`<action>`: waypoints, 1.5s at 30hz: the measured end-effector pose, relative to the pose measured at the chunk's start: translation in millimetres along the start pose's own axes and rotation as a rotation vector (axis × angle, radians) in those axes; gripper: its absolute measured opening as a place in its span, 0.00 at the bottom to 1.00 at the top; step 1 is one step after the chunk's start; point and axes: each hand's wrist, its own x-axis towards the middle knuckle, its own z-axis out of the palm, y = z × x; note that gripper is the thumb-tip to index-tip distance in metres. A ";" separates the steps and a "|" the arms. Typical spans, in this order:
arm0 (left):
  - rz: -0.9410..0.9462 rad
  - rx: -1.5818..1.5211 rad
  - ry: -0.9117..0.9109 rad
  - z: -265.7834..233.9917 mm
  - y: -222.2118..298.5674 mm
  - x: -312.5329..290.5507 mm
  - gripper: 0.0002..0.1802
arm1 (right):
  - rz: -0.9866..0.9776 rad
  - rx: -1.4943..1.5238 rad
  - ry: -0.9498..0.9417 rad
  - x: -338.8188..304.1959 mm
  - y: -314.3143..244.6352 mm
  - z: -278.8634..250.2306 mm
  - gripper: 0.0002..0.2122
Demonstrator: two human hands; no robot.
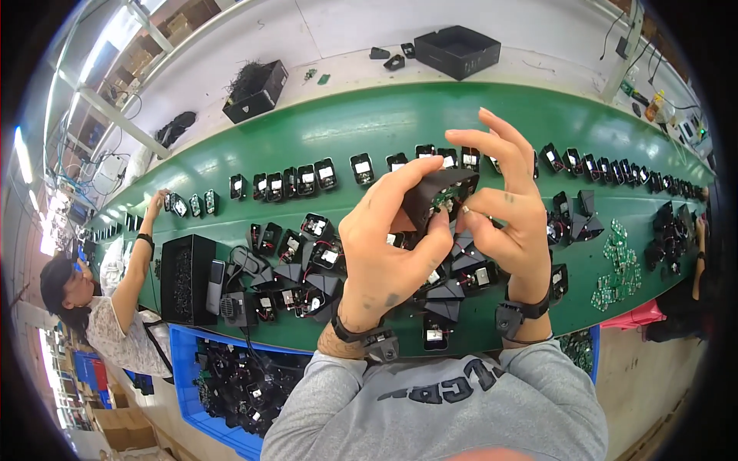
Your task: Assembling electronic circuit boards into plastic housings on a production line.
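Now the left hand (384,244) clasps a black casing (424,197); the right hand (516,211) pinches a wire (464,209) at its opening, other fingers spread. Beneath them, more casings (326,255) crowd the green tabletop (361,117); circuit boards (617,263) lie rightward.

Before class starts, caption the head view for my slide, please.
The left hand holds a black housing, the right hand at its open side, above a green bench.
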 end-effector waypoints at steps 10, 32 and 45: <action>0.008 0.146 -0.040 11.9 -4.0 0.4 0.26 | 0.054 0.012 -0.095 -2.8 12.4 2.7 0.02; 0.269 0.273 0.018 24.2 -3.7 -10.0 0.31 | 0.101 0.096 -0.104 -8.5 0.7 -10.5 0.08; 0.315 0.380 0.034 36.1 -18.2 -0.7 0.26 | 0.231 -0.315 0.023 -15.1 -13.5 -20.2 0.06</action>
